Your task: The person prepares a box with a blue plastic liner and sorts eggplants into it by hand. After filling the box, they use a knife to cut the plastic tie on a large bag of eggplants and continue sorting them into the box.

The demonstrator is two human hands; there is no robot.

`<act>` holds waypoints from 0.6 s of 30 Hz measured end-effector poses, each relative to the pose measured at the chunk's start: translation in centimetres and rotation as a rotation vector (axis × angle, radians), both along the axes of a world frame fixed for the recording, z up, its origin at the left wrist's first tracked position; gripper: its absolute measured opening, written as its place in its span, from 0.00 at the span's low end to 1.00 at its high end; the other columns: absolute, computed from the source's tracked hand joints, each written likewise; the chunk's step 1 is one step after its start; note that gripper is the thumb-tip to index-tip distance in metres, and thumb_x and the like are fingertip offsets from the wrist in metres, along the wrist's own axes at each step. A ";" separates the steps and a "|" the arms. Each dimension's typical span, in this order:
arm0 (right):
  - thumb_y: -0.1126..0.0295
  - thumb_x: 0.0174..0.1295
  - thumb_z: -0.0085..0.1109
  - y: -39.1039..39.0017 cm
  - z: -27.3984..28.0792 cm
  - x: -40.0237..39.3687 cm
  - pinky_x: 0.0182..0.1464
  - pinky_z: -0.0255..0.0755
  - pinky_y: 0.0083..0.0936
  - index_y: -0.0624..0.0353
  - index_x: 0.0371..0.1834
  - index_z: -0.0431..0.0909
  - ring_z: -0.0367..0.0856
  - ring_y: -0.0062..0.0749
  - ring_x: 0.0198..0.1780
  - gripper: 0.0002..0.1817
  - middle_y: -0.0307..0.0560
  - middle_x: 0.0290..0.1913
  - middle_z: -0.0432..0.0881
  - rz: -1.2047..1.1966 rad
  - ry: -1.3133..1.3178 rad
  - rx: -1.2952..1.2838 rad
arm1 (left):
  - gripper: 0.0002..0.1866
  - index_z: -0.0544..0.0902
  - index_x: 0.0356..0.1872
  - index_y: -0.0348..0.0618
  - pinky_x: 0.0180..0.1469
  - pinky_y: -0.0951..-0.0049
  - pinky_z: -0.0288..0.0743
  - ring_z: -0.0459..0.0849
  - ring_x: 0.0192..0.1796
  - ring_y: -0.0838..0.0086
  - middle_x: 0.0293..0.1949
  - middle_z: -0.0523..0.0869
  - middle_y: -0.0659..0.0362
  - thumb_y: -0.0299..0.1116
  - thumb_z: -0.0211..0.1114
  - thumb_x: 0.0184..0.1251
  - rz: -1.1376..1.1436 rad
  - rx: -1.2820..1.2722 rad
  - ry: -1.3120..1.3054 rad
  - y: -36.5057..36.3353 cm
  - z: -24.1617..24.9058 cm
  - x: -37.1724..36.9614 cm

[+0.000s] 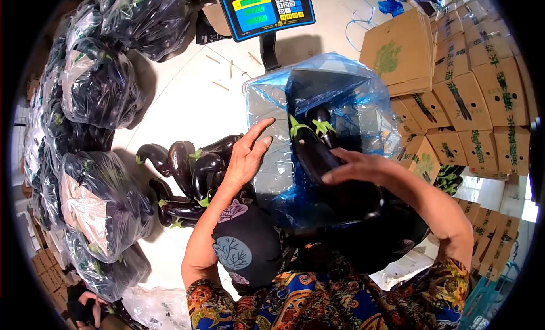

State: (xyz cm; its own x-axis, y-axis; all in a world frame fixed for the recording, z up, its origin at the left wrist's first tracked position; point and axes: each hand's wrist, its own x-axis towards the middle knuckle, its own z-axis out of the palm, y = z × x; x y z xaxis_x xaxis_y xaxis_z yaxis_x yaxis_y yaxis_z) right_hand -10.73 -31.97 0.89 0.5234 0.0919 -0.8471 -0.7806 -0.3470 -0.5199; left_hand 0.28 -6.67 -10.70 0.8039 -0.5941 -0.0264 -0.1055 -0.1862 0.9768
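Note:
My right hand is closed round a dark purple eggplant inside a container lined with a blue plastic bag. A second eggplant lies beside it, green cap showing. Over the bag's left flap, on a grey surface, my left hand is held with its fingers apart and nothing in them. Just left of that hand several loose eggplants lie in a pile on the pale floor.
A digital scale display stands beyond the container. Bagged eggplants line the left side. Stacked cartons rise on the right, with a flat carton nearer. At lower left, part of another person shows.

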 end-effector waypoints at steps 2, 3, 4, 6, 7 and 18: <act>0.49 0.44 0.75 -0.2 2.0 -0.9 0.69 0.59 0.32 0.59 0.75 0.55 0.71 0.46 0.65 0.56 0.57 0.63 0.73 -0.002 -0.019 0.053 | 0.24 0.74 0.64 0.42 0.65 0.68 0.65 0.74 0.62 0.65 0.60 0.78 0.52 0.35 0.60 0.68 -0.003 0.095 -0.063 0.4 0.5 0.2; 0.50 0.44 0.75 -0.8 1.9 -2.0 0.70 0.58 0.32 0.59 0.77 0.52 0.71 0.46 0.65 0.58 0.56 0.64 0.73 -0.013 -0.099 0.033 | 0.26 0.73 0.65 0.42 0.65 0.67 0.65 0.74 0.63 0.63 0.61 0.76 0.52 0.35 0.62 0.67 0.058 0.086 -0.126 0.6 1.2 0.2; 0.53 0.41 0.78 -0.4 4.1 -2.1 0.70 0.58 0.32 0.58 0.77 0.50 0.71 0.44 0.65 0.61 0.56 0.64 0.73 -0.054 -0.126 0.004 | 0.28 0.72 0.66 0.42 0.65 0.66 0.66 0.73 0.64 0.62 0.62 0.74 0.52 0.36 0.63 0.65 0.115 0.077 -0.191 0.7 2.0 0.2; 0.55 0.41 0.79 -0.4 4.5 -3.2 0.70 0.59 0.33 0.57 0.77 0.51 0.71 0.43 0.65 0.60 0.55 0.63 0.73 -0.118 -0.267 0.037 | 0.35 0.67 0.69 0.44 0.65 0.60 0.67 0.69 0.67 0.59 0.66 0.67 0.51 0.38 0.66 0.61 0.166 0.100 -0.207 1.5 3.0 0.2; 0.57 0.41 0.79 -0.4 4.6 -3.7 0.70 0.59 0.33 0.57 0.77 0.51 0.71 0.42 0.65 0.60 0.55 0.63 0.73 -0.150 -0.342 0.057 | 0.36 0.66 0.70 0.45 0.65 0.58 0.68 0.68 0.69 0.59 0.67 0.67 0.51 0.40 0.67 0.60 0.193 -0.013 -0.055 1.4 5.1 -0.2; 0.57 0.49 0.71 4.2 4.3 -1.3 0.68 0.62 0.33 0.59 0.78 0.47 0.72 0.40 0.65 0.55 0.55 0.64 0.73 0.227 -0.724 0.144 | 0.59 0.43 0.77 0.40 0.60 0.65 0.73 0.77 0.58 0.64 0.61 0.73 0.46 0.35 0.79 0.51 -0.155 -0.197 0.306 1.7 12.7 -1.9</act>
State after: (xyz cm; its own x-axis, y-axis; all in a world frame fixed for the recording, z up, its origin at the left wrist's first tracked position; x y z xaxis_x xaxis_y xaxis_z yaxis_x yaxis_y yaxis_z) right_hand -12.06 -27.79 5.20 0.8975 0.3468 -0.2725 -0.1466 -0.3481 -0.9259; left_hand -1.64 -4.95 1.97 0.6769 -0.7256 -0.1237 0.1836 0.0036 0.9830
